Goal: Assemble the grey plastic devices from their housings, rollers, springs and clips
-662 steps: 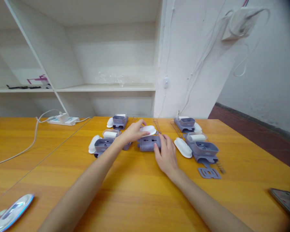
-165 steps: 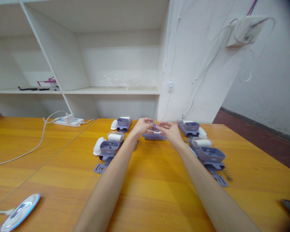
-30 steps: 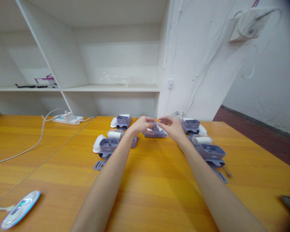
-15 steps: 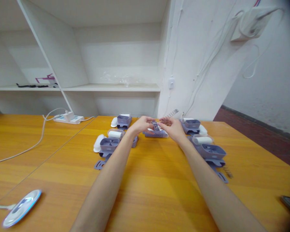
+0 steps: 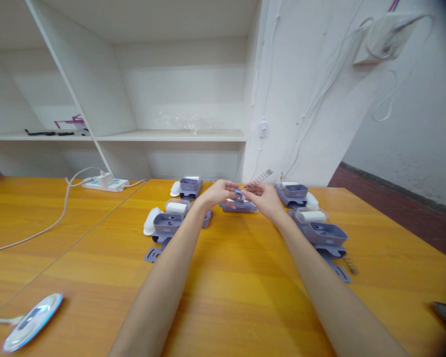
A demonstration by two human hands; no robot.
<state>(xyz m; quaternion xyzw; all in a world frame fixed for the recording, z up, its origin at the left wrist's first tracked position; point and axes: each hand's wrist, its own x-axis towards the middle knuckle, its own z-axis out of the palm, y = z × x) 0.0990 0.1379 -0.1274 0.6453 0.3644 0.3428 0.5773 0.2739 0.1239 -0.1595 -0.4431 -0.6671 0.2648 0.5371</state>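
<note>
My left hand [image 5: 218, 193] and my right hand [image 5: 266, 199] meet near the back of the table. Between their fingertips is a small grey plastic part [image 5: 239, 195] with a round hole or knob, and both hands are closed on it. A wire coil spring [image 5: 263, 175] sticks up behind my right hand; its lower end is hidden by the fingers, so I cannot tell whether they hold it. Just under the hands sits a grey perforated plastic piece [image 5: 240, 208] with something white on top.
Grey plastic housings [image 5: 168, 223] with white rollers and covers stand at the left. More housings [image 5: 327, 233] stand at the right, a second spring [image 5: 350, 265] beside them. A power strip [image 5: 106, 184], a lit round charging pad [image 5: 33, 322] and white shelves [image 5: 171, 135] are also around.
The small grey part has turned between my fingers and now stands more upright. My hands have hardly moved.
</note>
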